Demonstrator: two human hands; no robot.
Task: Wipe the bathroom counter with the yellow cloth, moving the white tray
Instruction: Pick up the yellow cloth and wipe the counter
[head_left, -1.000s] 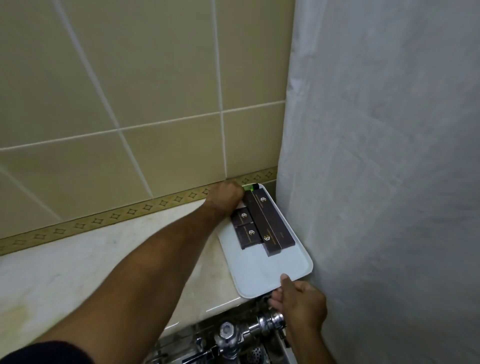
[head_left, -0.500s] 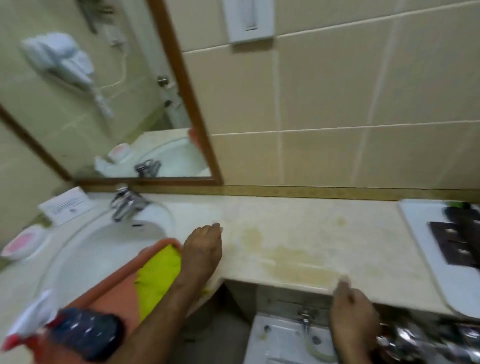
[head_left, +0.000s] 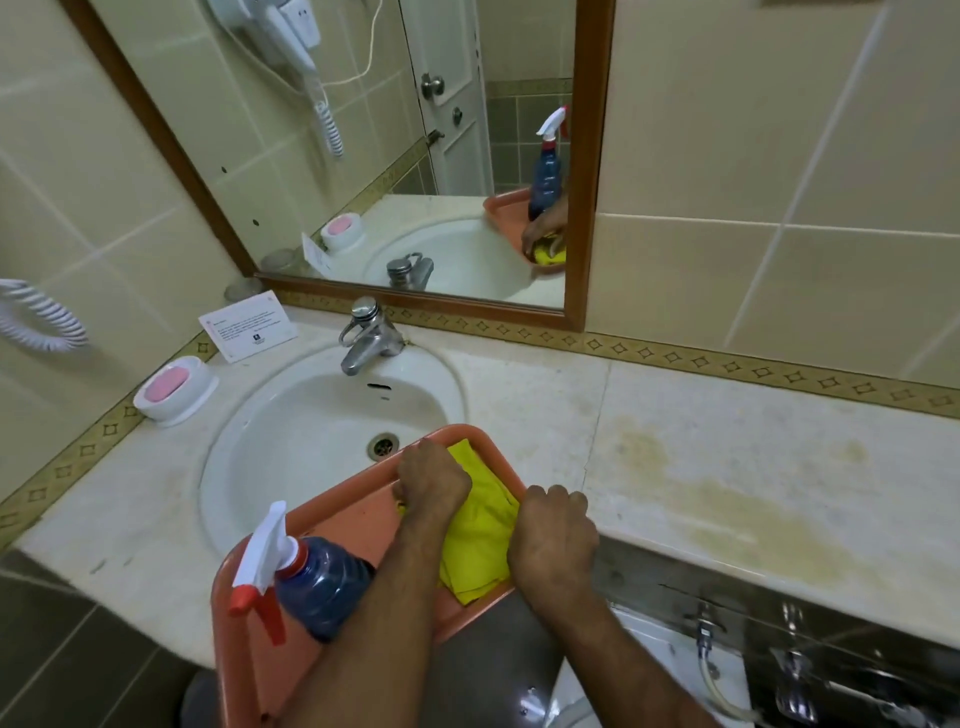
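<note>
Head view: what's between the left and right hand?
Between left hand and right hand lies the crumpled yellow cloth, inside the orange plastic tray; both touch it.

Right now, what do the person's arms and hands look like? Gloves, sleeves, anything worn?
Both bare: no gloves, rings, watch or bands on the left hand or the right hand. Both forearms are uncovered as far as the frame shows; no sleeve is in view. No markings are visible.

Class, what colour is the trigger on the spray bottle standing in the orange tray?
Red: the spray bottle has a red trigger under a white nozzle head, seen best in the head view.
</note>
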